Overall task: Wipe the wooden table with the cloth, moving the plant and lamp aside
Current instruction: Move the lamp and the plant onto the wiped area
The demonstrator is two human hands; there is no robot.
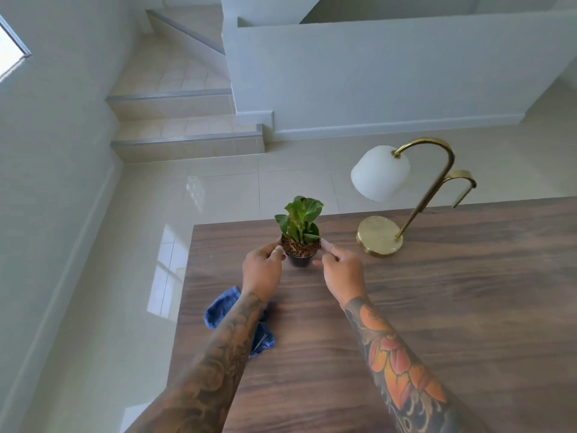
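hands: left hand point(263, 266) and right hand point(342, 267) pinch the rim of the small black plastic pot of the green leafy plant point(300, 235), one each side
plant: far-left area of dark wood-grain worktop point(437, 307); pot base looks grounded, hard to confirm
cloth: crumpled blue cloth point(223, 309) under left forearm
lamp: brass arched lamp with white shade point(379, 234) just right
tip: lift level, keep soil in, clear the lamp

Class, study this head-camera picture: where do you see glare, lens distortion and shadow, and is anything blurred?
Head view: bright window glare on the glossy floor tiles left of the wooden table; wide-angle bending tilts the walls and stairs; soft, even daylight casts only a faint shadow beside the blue cloth; the plant, both hands and the lamp are reasonably sharp.
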